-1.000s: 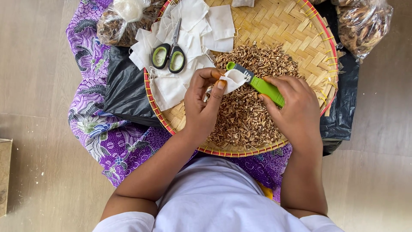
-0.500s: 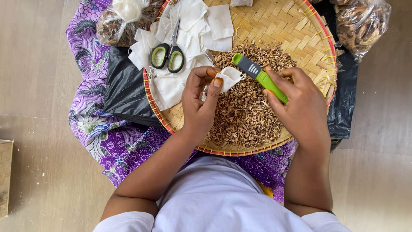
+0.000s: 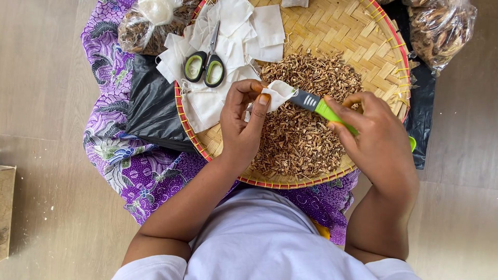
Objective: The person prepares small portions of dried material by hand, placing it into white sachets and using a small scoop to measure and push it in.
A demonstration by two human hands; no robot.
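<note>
My left hand [image 3: 243, 120] pinches a small white filter bag [image 3: 279, 93] open over a heap of dried brown herb pieces [image 3: 306, 124]. My right hand [image 3: 374, 136] grips a scoop with a green and grey handle [image 3: 322, 109]; its front end is tucked into the bag's mouth. Both hands hover above a round woven bamboo tray [image 3: 358, 36] with a red rim. A pile of empty white bags [image 3: 233, 31] lies on the tray's left part, with green-handled scissors [image 3: 204, 66] on top.
The tray rests on a purple patterned cloth [image 3: 140, 171] and black plastic sheet [image 3: 153, 106] on a wooden floor. Clear plastic bags of dried herbs sit at the top left [image 3: 150, 23] and top right [image 3: 441, 28]. A cardboard edge [image 3: 6, 207] shows far left.
My right hand has drawn the scoop up off the herb heap and pushed its tip into the small bag. My left hand turned the bag's opening toward it.
</note>
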